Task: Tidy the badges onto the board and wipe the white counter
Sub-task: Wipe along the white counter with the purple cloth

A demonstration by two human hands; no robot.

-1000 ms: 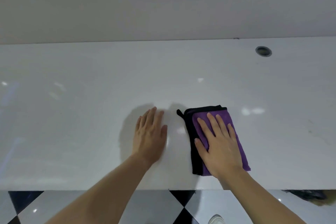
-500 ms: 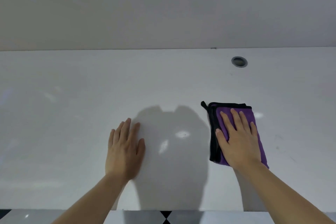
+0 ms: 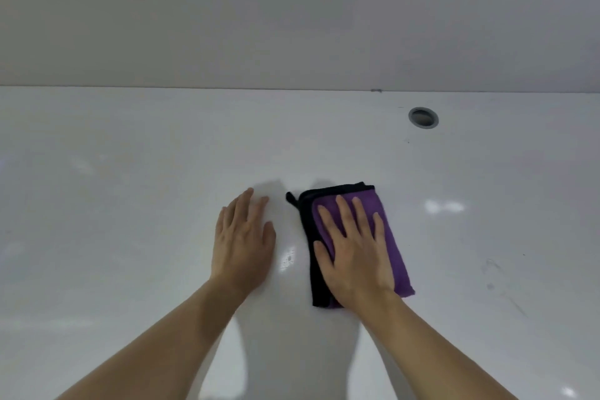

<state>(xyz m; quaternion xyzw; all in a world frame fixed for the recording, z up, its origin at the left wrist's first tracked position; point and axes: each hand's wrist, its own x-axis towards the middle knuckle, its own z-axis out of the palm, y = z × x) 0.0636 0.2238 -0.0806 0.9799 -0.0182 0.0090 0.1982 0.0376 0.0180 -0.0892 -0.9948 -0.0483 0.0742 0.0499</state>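
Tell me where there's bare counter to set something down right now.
The widest bare patch of the white counter lies left of the left hand, back to the wall. More lies right of the purple cloth, below the round grommet. The right hand presses flat on the cloth; only a narrow strip separates the hands.

left hand [image 3: 242,245] flat on counter [image 3: 113,204] | cloth [image 3: 388,237] right of it, under right hand [image 3: 352,258] | grommet [image 3: 423,117] far right

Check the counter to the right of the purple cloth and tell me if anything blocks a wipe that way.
Nothing visible blocks it. The right hand presses the purple cloth flat on the white counter, and the surface to its right is bare except faint marks. The grey round hole sits farther back, near the wall.
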